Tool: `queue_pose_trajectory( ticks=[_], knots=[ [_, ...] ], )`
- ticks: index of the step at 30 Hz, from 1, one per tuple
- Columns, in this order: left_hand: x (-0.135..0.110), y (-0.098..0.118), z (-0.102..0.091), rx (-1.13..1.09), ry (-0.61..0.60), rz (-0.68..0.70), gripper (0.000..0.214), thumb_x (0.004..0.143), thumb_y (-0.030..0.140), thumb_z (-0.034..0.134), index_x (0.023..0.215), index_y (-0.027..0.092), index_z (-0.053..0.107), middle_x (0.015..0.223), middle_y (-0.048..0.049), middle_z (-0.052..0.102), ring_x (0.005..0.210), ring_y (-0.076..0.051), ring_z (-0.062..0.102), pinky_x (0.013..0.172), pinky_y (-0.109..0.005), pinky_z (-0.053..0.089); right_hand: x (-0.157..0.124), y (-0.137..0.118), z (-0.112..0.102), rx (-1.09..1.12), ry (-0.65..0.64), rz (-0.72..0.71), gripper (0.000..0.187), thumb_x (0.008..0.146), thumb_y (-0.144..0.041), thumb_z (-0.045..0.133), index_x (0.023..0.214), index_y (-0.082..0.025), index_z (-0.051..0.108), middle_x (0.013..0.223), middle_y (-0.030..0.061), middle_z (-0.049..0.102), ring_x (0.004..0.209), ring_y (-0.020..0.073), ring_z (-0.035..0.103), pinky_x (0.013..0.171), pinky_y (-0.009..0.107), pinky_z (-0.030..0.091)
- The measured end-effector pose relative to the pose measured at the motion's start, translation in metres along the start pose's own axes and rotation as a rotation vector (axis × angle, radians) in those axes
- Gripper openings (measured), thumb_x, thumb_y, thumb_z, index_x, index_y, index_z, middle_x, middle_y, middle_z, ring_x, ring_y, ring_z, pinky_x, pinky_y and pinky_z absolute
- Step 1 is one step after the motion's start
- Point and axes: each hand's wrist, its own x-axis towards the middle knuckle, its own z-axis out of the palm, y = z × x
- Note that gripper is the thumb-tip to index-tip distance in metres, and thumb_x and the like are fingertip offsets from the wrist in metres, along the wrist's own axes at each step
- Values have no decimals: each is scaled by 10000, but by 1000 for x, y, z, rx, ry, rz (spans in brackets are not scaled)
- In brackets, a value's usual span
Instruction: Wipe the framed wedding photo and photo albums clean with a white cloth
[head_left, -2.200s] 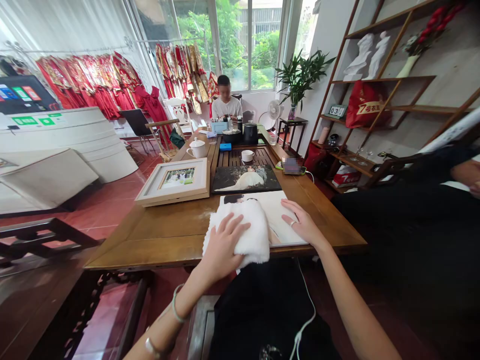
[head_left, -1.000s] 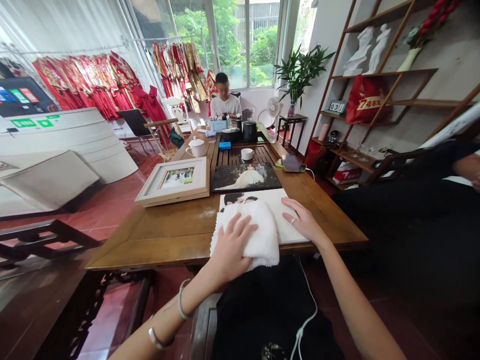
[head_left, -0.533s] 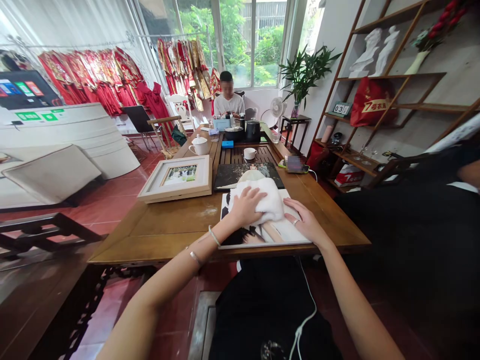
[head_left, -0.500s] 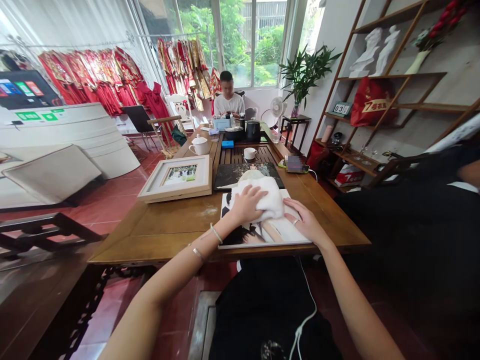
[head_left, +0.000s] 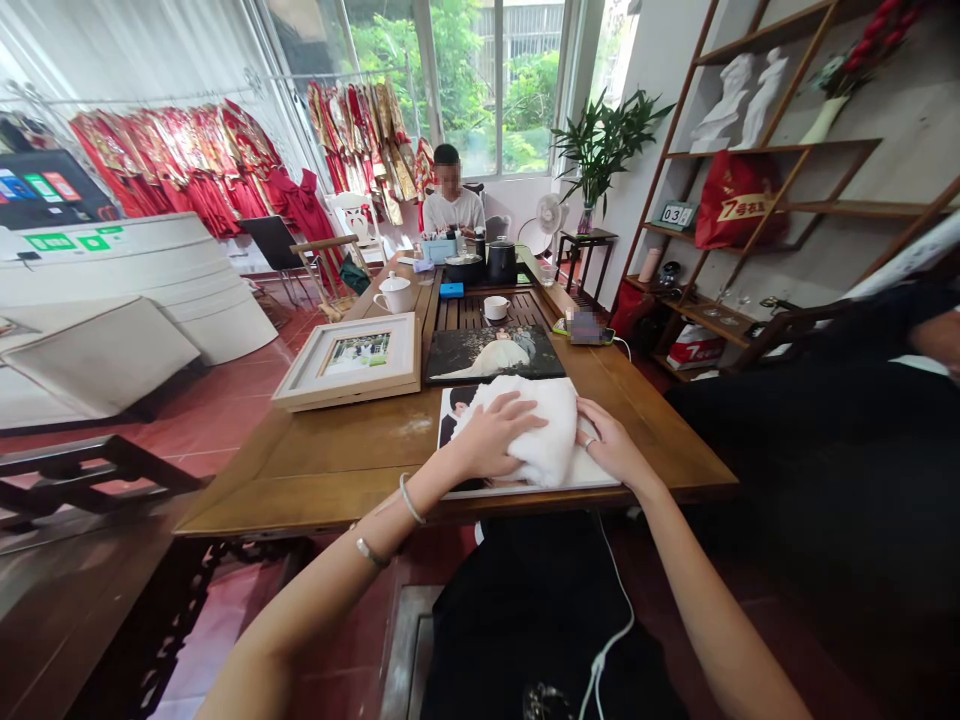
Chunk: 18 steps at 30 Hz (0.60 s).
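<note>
A white fluffy towel (head_left: 551, 455) lies bunched on a photo panel (head_left: 600, 472) at the table's near edge. My left hand (head_left: 491, 435) presses on the towel from above and holds it against the panel, its fingers spread over the cloth. At the panel's right side rests my right hand (head_left: 611, 448), open, its fingers stretched along the towel's edge. Much of the panel's picture is hidden; a dark-haired figure shows at its upper left. Just behind lies a dark photo panel (head_left: 450, 362) showing a white gown.
A pale picture frame (head_left: 304, 370) lies left on the wooden table (head_left: 337, 455). Beyond are a lidded white cup (head_left: 395, 295), a white teacup (head_left: 496, 308), a blue box (head_left: 451, 290) and a black pot (head_left: 501, 262). A person (head_left: 454, 205) sits opposite; another dark-clothed person (head_left: 810, 430) is at right.
My left hand has drawn the towel toward me, uncovering the gown on the panel behind and covering more of the near panel. My right hand stays at the right side.
</note>
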Motion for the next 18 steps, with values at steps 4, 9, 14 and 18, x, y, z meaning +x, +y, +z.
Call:
queue_pose_trajectory(
  ticks=[4,9,14,18],
  knots=[
    [-1,5,-4,-26,-25,-24,583,753,285,561,1330,282,479,1474,-53,402,1356,-348,296,927,-554,462,0,1,0,6,5,-2,431,798,-311,543,1222,-245,584,1371,85,541,1275,275,491,1095,450,360],
    [31,-8,-1,-38,23,-85,569,753,286,573,1316,278,492,1435,-53,441,1339,-337,311,969,-538,443,1,0,0,24,-3,20,380,856,-362,494,1202,-244,601,1351,82,551,1272,271,488,1101,442,347],
    [59,-12,4,3,79,-163,502,789,260,529,1289,249,489,1382,-78,475,1298,-325,348,935,-549,461,1,-1,1,105,58,68,404,927,-463,386,1162,-242,629,1317,78,574,1255,245,500,1104,402,341],
    [53,8,8,67,56,-254,535,808,305,531,1326,224,424,1434,-102,394,1340,-365,255,909,-607,455,0,-3,1,131,71,69,429,918,-489,396,1188,-236,614,1312,82,581,1239,249,510,1093,412,355]
  ],
)
